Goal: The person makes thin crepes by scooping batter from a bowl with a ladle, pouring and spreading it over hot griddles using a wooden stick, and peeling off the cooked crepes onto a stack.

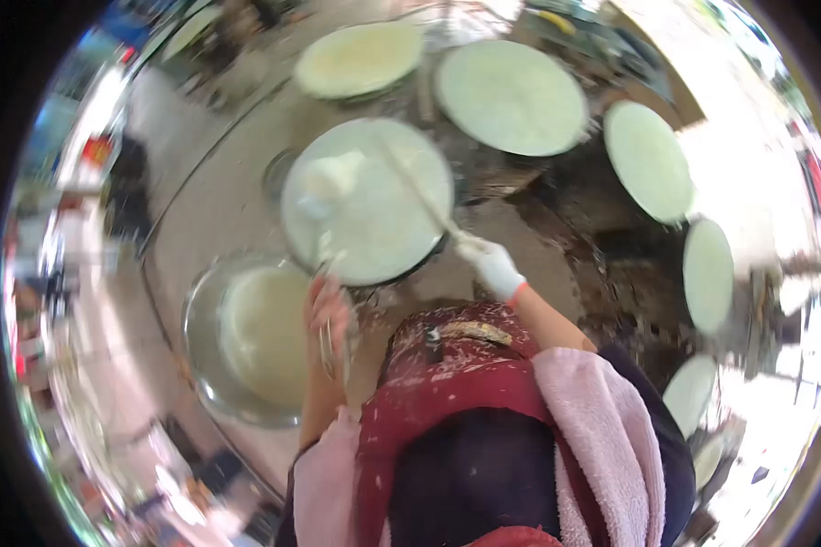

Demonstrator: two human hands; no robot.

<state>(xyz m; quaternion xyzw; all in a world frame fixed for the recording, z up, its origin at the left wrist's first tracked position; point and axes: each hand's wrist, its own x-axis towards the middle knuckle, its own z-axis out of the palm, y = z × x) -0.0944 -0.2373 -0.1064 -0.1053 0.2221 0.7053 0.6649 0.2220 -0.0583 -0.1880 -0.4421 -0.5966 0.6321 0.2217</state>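
Observation:
My left hand (327,314), bare, is closed around the handle of a ladle (316,202). The ladle's blurred bowl is over the left part of a round, pale white disc (388,242), with a whitish patch of batter-like liquid (342,170) beside it. My right hand (494,264) wears a white glove with an orange-red cuff. It grips a long thin wooden stick (418,187) that reaches across the right side of the same disc. Whether the stick touches the surface, I cannot tell. Beside my left hand stands a large metal basin (196,351) holding creamy liquid (274,337).
Several more pale round discs curve from the back to the right, among them a yellowish one (360,59), a large one (513,96) and tilted ones (649,162). A dark cable (187,178) crosses the floor at left. A splattered red apron (456,365) covers my lap.

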